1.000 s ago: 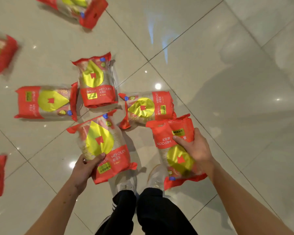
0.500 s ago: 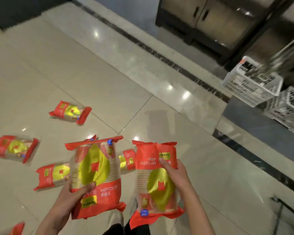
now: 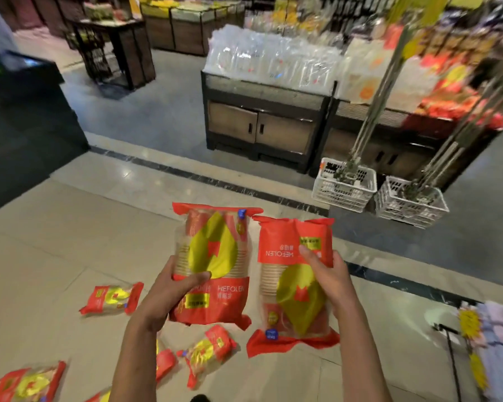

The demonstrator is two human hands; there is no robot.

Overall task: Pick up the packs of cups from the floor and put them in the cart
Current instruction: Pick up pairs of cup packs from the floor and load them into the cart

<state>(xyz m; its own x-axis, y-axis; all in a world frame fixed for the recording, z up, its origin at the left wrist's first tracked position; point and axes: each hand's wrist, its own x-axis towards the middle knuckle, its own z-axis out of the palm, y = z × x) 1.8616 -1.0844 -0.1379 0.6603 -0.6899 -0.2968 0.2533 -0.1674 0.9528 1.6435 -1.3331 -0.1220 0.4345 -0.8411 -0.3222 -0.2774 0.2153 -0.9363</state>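
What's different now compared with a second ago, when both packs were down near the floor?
Both packs have been lifted off the floor and the view has swung up to the shop shelves. The left hand still holds the left pack, and the right hand the right pack. Other packs stay on the floor.

Both bare forearms reach forward at chest height; the left hand (image 3: 169,294) grips one pack of cups (image 3: 212,265), the right hand (image 3: 328,278) clasps a second pack (image 3: 291,288), thumbs across the fronts.
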